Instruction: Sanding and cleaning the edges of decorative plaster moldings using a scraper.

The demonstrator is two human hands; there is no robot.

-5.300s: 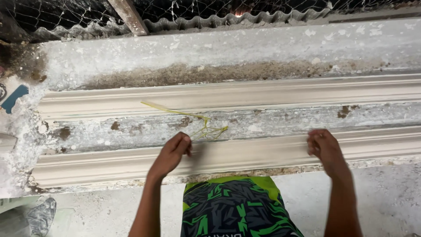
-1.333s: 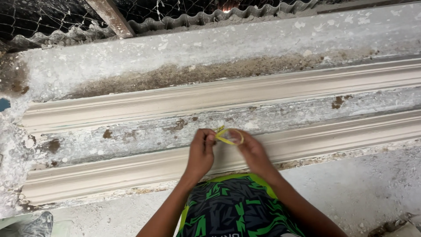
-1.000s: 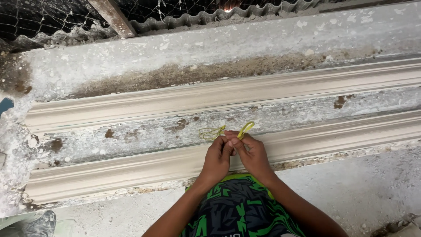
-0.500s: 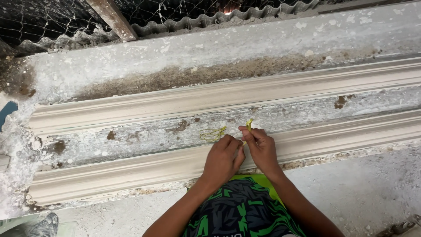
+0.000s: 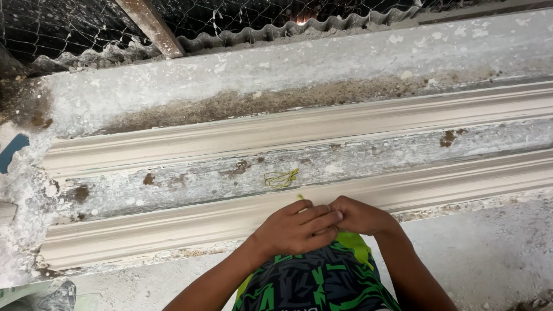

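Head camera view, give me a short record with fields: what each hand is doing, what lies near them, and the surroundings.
left hand: closed, fingers pressed against the right hand over the near moulding
right hand: closed, touching the left hand; a bit of yellow-green fibre shows between them, grip unclear
yellow fibre loop: lying loose on the rough strip just beyond the hands
near moulding: long pale profiled strip, runs left to right
far moulding: parallel strip behind it
shorts: green and black pattern
background: wire mesh above a corrugated sheet
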